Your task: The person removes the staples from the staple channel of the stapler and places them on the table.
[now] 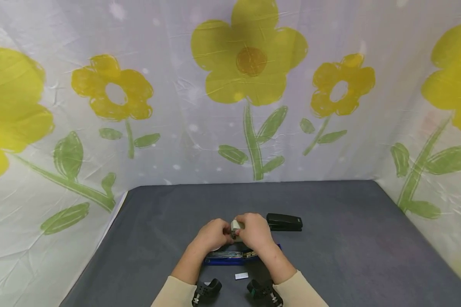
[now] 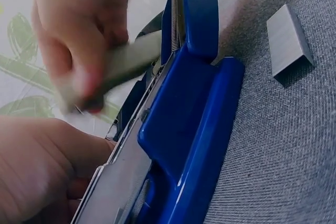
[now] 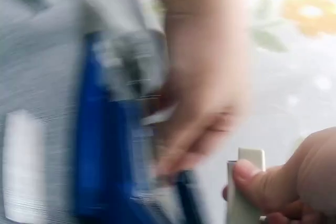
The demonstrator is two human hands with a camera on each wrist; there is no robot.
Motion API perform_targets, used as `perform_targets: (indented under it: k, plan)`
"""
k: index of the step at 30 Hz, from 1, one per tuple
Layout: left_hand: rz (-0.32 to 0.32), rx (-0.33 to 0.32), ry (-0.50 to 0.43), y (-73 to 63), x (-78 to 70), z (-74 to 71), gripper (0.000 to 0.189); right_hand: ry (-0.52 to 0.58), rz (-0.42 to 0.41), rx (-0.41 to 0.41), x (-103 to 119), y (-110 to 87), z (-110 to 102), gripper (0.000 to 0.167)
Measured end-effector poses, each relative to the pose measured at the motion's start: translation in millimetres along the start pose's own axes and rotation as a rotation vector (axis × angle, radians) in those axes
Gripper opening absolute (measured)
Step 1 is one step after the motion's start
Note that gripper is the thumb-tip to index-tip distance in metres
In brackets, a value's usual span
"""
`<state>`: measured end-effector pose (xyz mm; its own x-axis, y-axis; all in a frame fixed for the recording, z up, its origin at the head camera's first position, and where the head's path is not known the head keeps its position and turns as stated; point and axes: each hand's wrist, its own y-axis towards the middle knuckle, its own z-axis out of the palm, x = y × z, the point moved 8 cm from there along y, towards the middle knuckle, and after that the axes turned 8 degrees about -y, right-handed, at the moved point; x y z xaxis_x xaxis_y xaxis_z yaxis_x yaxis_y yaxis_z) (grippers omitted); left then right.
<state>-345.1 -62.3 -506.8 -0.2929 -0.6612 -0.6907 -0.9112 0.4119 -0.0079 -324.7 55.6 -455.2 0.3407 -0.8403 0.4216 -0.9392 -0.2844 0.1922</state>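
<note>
Thumb and fingers of my right hand grip what looks like a small cream stapler, with metal parts showing under its top in the head view. Close by on the left is my left hand, its fingertips near the cream stapler's lower end. Blur and overlap hide whether those fingers hold anything. In front of both hands lies a blue stapler, opened up so that its metal rail and a spring show in the left wrist view. My right forearm covers part of it.
A black stapler lies just beyond my right hand. A silver strip of staples is on the grey tablecloth, nearer to me than the blue stapler. A flowered curtain surrounds the table's back and sides.
</note>
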Motion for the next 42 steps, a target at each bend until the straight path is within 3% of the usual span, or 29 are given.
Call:
perform_targets:
  k: [4, 15, 26, 35, 42]
  plan:
    - [-0.007, -0.004, 0.020, -0.1, -0.9, -1.3, 0.022, 0.191, 0.061, 0.050, -11, 0.1, -15, 0.029]
    - [0.003, -0.018, 0.061, -2.5, -5.1, -2.6, 0.024, 0.306, 0.099, 0.112, -26, -3.2, -32, 0.036]
    - [0.009, -0.006, 0.031, -4.9, -6.7, -1.6, 0.024, 0.252, 0.130, 0.082, -42, -10.1, -62, 0.033]
    - [-0.009, -0.009, 0.064, -4.0, -5.4, -2.7, 0.010, 0.229, 0.186, 0.111, -61, -18.9, -80, 0.027]
    - [0.002, -0.020, 0.066, -3.1, -2.7, -3.3, 0.010, 0.175, 0.228, 0.137, -80, -28.5, -92, 0.027]
